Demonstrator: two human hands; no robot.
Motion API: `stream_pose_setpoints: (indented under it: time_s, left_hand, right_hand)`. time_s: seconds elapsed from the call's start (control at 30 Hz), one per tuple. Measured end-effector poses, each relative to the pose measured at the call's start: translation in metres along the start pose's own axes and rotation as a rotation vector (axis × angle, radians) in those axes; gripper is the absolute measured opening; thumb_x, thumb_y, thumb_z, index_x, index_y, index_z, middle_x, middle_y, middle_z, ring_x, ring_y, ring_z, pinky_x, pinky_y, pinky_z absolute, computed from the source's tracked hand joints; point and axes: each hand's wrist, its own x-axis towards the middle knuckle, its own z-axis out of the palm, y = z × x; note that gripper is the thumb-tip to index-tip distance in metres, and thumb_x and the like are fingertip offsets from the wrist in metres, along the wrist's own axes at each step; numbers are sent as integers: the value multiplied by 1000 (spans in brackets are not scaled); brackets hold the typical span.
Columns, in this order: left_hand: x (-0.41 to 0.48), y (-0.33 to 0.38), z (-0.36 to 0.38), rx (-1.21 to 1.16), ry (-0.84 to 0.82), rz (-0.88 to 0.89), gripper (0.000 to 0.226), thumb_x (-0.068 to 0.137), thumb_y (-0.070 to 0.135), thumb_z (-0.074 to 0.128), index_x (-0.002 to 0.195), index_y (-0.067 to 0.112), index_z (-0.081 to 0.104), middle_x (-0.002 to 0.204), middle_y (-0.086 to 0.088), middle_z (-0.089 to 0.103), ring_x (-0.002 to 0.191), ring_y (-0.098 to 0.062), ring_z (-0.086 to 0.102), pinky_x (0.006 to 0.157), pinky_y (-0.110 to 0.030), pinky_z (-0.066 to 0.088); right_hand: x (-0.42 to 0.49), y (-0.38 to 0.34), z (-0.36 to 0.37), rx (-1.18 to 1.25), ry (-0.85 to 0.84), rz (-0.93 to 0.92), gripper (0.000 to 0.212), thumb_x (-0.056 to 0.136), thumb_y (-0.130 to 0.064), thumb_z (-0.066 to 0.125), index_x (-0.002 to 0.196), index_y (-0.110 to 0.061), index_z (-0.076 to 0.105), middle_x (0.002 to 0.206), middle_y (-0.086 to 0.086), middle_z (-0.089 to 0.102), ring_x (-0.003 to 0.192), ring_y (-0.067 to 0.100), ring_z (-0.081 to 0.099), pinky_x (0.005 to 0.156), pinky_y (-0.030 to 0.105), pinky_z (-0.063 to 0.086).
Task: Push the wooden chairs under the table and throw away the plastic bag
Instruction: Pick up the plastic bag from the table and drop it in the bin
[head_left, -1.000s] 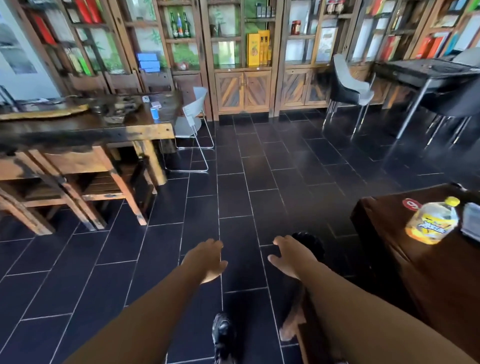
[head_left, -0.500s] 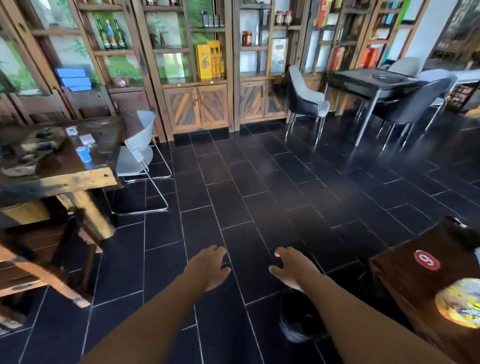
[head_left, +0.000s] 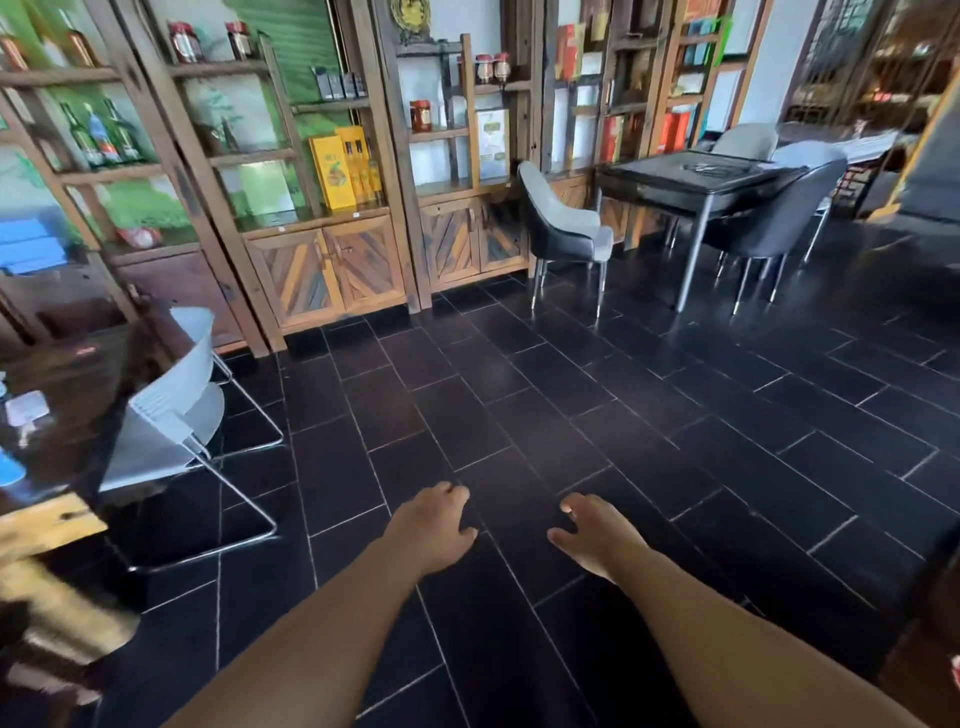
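Since a moment ago the view has swung right — the side table with the yellow bottle has left it, and black floor tiles (head_left: 519, 395) run to wooden shelving (head_left: 332, 218). A white chair (head_left: 171, 410) stands by the wooden table (head_left: 57, 410) at far left, well apart from both hands. Left hand (head_left: 431, 527) and right hand (head_left: 597, 535) hover empty, fingers loosely spread — no plastic bag shows.

Dark tiled floor (head_left: 597, 395) with pale grout lines. Standing on it: white metal-framed chair (head_left: 171, 415) beside the dark wooden table (head_left: 72, 384) at left; black square table (head_left: 696, 179) with grey-black padded chairs (head_left: 561, 228) at right; wooden display cabinets (head_left: 332, 260) along the rear wall.
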Motion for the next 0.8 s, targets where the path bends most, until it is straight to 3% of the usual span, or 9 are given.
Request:
stream_pose_setpoints:
  time_s: [0.2,0.37,0.53,0.67,0.8]
  left_hand:
    - [147,22,-35,33,-32,81,46,93,43,56,132,19,48,123,4,52,111,-18,53,91,-39,50]
    - [258,70,-44,59,-63,245,47,94,43,55,133,18,47,130,3,50,117,-20,51,92,-39,48]
    - [369,143,-38,77,-128,456,45,93,43,56,129,18,49,128,3,51,117,-22,53,90,-39,49]
    - [462,212,-33,87,-178,643,45,93,41,57,131,17,49,127,2,53,115,-22,55,90,-41,50]
    - [541,284,-36,117,-240,825,46,95,39,55,135,17,47,128,2,53,116,-22,53,90,-40,50]
  right_hand:
    - [101,25,-65,35,43,91,56,96,-44,57,145,-20,43,145,3,46,126,22,51,99,35,48]
    - [147,76,-112,90,104,241,58,96,-45,57,146,-21,42,145,2,46,124,21,53,98,37,50]
    - [181,147,-153,145,196,431,56,95,-45,58,143,-21,45,138,2,51,115,20,57,93,34,51]
    - [210,202,-188,162,274,584,58,94,-43,60,144,-17,45,139,5,53,121,22,56,97,33,49]
    - [228,241,-220,222,371,768,54,93,-45,61,138,-18,49,132,3,55,118,22,57,91,32,48]
